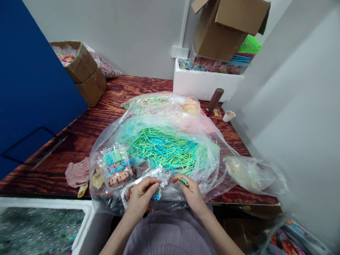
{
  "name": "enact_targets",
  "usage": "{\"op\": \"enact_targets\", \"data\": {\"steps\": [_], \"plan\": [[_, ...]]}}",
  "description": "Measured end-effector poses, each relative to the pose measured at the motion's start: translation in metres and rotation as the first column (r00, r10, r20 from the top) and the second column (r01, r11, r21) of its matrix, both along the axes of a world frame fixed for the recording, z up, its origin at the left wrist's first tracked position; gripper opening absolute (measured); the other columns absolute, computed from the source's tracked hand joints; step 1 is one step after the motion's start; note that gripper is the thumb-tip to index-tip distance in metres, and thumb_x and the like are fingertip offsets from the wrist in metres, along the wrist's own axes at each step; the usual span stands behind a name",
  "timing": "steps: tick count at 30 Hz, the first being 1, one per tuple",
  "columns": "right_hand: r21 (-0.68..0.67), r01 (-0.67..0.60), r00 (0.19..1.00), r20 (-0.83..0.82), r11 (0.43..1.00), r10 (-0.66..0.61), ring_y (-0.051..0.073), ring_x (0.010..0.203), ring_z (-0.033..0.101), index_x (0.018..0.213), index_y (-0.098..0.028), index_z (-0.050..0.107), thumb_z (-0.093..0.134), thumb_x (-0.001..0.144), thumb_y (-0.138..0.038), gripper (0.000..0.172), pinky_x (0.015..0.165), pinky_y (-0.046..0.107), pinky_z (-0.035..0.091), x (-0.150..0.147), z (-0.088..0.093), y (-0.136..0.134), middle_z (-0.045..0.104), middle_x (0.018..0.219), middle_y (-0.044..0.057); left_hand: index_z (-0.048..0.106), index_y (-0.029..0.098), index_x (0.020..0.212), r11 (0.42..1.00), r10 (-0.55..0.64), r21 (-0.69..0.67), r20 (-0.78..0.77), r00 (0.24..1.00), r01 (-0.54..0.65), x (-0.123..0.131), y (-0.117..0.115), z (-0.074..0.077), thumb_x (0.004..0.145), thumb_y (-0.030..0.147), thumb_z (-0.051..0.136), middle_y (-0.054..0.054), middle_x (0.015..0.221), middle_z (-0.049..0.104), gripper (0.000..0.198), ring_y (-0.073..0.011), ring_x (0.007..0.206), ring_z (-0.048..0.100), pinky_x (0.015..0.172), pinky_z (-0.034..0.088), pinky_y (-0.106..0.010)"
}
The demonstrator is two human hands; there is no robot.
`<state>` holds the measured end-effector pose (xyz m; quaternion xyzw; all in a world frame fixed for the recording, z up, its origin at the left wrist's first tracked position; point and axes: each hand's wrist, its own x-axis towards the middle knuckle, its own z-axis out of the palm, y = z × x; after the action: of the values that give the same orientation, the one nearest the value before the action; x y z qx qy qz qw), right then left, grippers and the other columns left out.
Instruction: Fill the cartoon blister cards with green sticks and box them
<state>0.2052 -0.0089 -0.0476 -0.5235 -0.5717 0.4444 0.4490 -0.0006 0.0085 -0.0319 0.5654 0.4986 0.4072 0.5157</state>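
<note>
my left hand (142, 194) pinching a clear printed packet (158, 195) under its fingertips, my right hand (190, 190) closed on a few green-and-blue sticks (183, 181) between its fingers, thin loose sticks (165, 148) heaped just beyond both hands

Printed packet (116, 167), lettering: we read a large coloured word that looks like "STICK", with a "CK" at its right end; blur keeps us from being sure of the rest.
Packet's upper edge: we see dark marks in a row, too small to read.
Second packet (127, 194): we can make out no words on it.
</note>
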Motion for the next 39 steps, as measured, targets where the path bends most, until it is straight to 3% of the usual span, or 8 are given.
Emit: {"op": "enact_targets", "data": {"steps": [7,14,19,22,39], "plan": [[-0.082,-0.011,0.997,0.075,0.997,0.017,0.021,0.079,0.067,0.113,-0.021,0.064,0.053,0.09,-0.034,0.028,0.078,0.032,0.049,0.014,-0.007,0.023,0.072,0.085,0.004,0.073,0.02,0.084,0.999,0.003,-0.032,0.001,1.0,-0.003,-0.001,0.0,-0.003,0.081,0.038,0.063,-0.003,0.08,0.069,0.022,-0.0177,0.078,0.063,0.07,0.046,-0.024],[-0.156,-0.006,1.0,0.015,0.988,0.009,0.021,0.071,0.067,0.093,-0.02,0.066,0.057,0.087,-0.046,0.028,0.066,0.032,0.053,0.023,0.0,0.047,0.069,0.078,0.004,0.073,0.019,0.084,1.0,0.005,-0.021,0.018,1.0,-0.004,-0.003,0.001,-0.006,0.081,0.04,0.063,-0.003,0.08,0.068,0.024,-0.018,0.077,0.062,0.069,0.046,-0.024],[-0.086,-0.028,1.0,-0.013,0.996,0.027,0.023,0.09,0.068,0.094,-0.021,0.07,0.059,0.087,-0.046,0.028,0.08,0.033,0.052,0.018,0.012,0.043,0.072,0.091,0.005,0.073,0.019,0.084,1.0,-0.001,-0.019,0.012,1.0,0.001,-0.004,0.001,-0.01,0.081,0.042,0.063,-0.003,0.081,0.069,0.025,-0.0191,0.079,0.063,0.07,0.046,-0.025],[-0.061,-0.03,1.0,-0.011,0.998,0.03,0.022,0.091,0.067,0.093,-0.021,0.071,0.059,0.088,-0.044,0.027,0.085,0.032,0.05,0.016,0.013,0.039,0.072,0.093,0.005,0.073,0.019,0.083,1.0,0.002,-0.025,0.01,1.0,-0.001,-0.004,0.001,-0.008,0.08,0.042,0.063,-0.004,0.081,0.07,0.026,-0.0197,0.079,0.063,0.07,0.047,-0.025],[-0.075,-0.012,0.994,-0.112,0.997,0.004,0.021,0.092,0.067,0.096,-0.022,0.071,0.06,0.089,-0.038,0.02,0.086,0.032,0.049,0.012,0.01,0.022,0.074,0.093,0.004,0.074,0.02,0.085,0.999,0.008,-0.051,0.004,1.0,-0.007,0.001,-0.003,-0.011,0.08,0.042,0.064,-0.004,0.082,0.071,0.025,-0.0187,0.078,0.063,0.069,0.048,-0.025]]}}
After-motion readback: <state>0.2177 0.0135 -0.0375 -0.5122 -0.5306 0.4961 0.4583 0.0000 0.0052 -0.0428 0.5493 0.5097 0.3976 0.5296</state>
